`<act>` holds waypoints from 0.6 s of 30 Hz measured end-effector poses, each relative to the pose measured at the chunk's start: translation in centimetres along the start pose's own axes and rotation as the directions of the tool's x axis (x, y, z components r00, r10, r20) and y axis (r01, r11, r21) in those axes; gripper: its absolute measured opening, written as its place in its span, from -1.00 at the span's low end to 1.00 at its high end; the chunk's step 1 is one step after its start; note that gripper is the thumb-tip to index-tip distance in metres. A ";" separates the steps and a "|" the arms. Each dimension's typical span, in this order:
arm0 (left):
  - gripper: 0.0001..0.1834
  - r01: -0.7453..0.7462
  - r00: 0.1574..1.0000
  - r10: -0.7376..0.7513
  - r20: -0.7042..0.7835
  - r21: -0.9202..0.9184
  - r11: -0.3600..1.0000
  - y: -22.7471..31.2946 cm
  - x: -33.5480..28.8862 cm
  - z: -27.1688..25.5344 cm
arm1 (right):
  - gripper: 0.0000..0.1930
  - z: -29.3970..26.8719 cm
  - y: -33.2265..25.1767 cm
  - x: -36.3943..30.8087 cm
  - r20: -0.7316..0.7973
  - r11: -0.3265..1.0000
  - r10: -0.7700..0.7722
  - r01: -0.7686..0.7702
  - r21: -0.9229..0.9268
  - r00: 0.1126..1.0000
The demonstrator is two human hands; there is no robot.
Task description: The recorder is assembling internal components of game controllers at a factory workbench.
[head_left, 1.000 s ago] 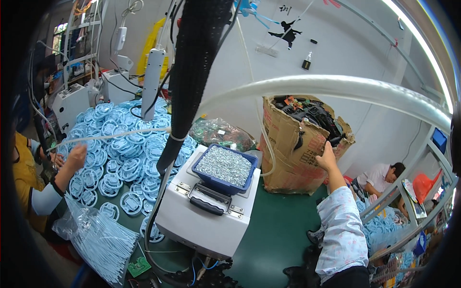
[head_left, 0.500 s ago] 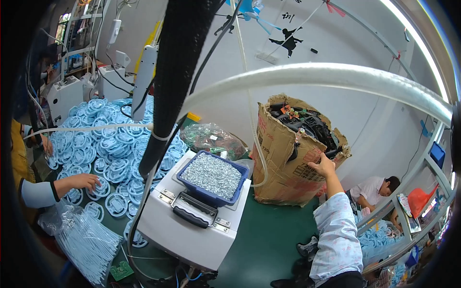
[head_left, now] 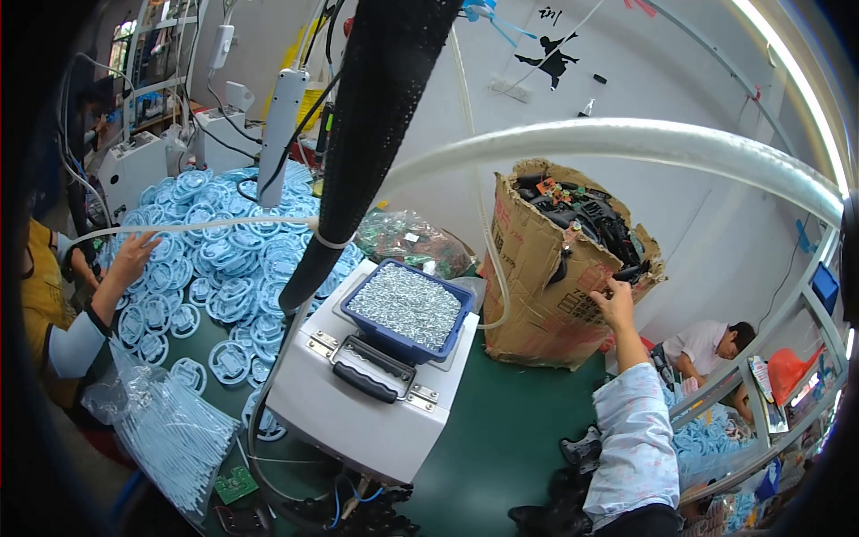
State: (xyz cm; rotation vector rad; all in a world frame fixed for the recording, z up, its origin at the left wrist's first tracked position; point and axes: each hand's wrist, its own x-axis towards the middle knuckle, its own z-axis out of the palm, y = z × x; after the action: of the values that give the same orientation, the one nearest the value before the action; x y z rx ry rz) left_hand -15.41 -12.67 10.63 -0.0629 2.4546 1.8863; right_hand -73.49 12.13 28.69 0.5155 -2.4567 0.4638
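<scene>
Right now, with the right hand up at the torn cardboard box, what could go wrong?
The right hand reaches into the torn cardboard box, heaped with black parts; a tug might spill some. The blue tray of small metal pieces sits atop the white machine, and a nudge could scatter them.

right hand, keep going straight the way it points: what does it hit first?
Most likely the black parts heaped in the torn cardboard box. The right hand reaches up at the box's open rim, fingers aimed into the heap; depth is unclear.
</scene>
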 end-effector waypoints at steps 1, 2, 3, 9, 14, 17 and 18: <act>-0.73 0.004 1.000 -0.004 0.002 -0.007 1.000 0.0 -0.2 -0.1 | -0.49 0.1 0.1 -0.2 -0.038 1.000 -0.005 0.005 0.006 0.999; -0.73 0.010 1.000 -0.010 -0.001 -0.002 1.000 0.2 -0.5 -0.4 | -0.53 0.4 0.0 -0.6 -0.076 1.000 -0.010 0.010 0.010 0.997; -0.73 0.045 0.999 -0.045 0.008 0.005 0.999 0.5 -0.6 -0.5 | -0.53 0.8 -0.2 -1.1 -0.071 1.000 -0.009 0.010 0.012 0.997; -0.74 0.088 0.996 -0.088 0.007 -0.023 0.996 0.8 -0.7 -0.6 | -0.61 1.5 -1.1 -2.6 -0.096 0.984 -0.011 -0.007 -0.176 0.995; -0.74 0.083 0.996 -0.085 -0.031 -0.061 0.995 0.8 -0.3 -0.9 | -0.61 -0.5 1.2 1.0 0.080 0.995 0.100 -0.099 -0.019 0.992; -0.74 0.098 0.993 -0.101 -0.059 -0.051 0.994 0.7 -0.1 -0.6 | -0.54 -0.1 -0.7 1.6 0.174 0.987 0.156 -0.160 0.008 0.972; -0.74 0.097 0.993 -0.100 -0.056 -0.050 0.994 0.7 0.0 -0.5 | -0.50 -0.1 -1.4 1.9 0.201 0.984 0.177 -0.177 -0.020 0.963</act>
State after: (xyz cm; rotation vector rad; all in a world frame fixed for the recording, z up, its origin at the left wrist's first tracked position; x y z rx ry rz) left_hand -15.49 -12.96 11.41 -0.2402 2.3948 1.9276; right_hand -74.25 10.45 30.17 0.3582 -2.7133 0.5026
